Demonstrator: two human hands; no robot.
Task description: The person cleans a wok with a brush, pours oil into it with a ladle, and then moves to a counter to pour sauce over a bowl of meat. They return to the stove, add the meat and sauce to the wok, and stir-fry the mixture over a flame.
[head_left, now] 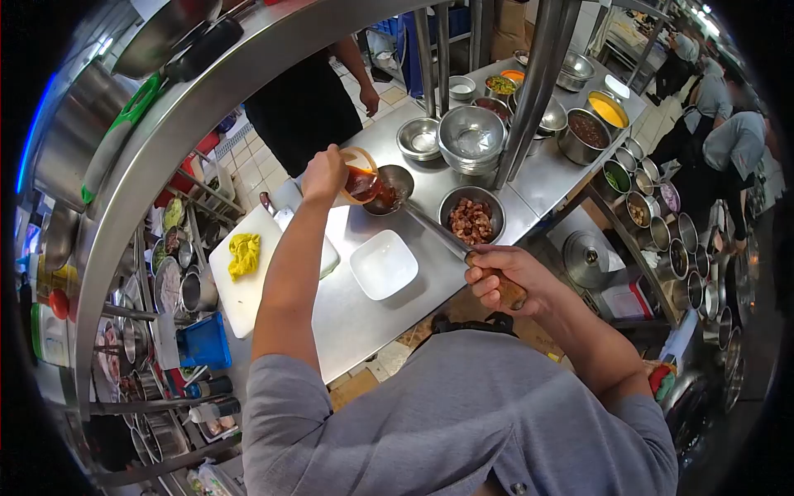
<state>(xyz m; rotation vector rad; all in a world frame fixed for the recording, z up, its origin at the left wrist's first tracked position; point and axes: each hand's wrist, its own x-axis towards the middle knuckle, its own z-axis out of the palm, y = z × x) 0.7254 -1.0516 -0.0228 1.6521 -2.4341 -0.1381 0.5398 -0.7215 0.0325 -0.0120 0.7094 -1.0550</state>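
Observation:
My left hand [324,174] grips a small round container [361,175] with dark red sauce, tilted over the bowl of a metal ladle [395,183]. Dark sauce shows in the ladle. The ladle's wooden handle [503,285] is wrapped in my right hand [511,274]. Below the ladle's bowl sits a white square bowl [384,264] with nothing in it. To the right of the ladle stands a metal bowl [447,203] of brown meat pieces [471,221].
A white cutting board [227,285] with a yellow cloth [245,255] lies left. Stacked metal bowls [471,136], a thick metal post [529,107] and pots of sauce [585,135] stand right. A person [302,107] stands across the steel table [339,335]; other people are far right.

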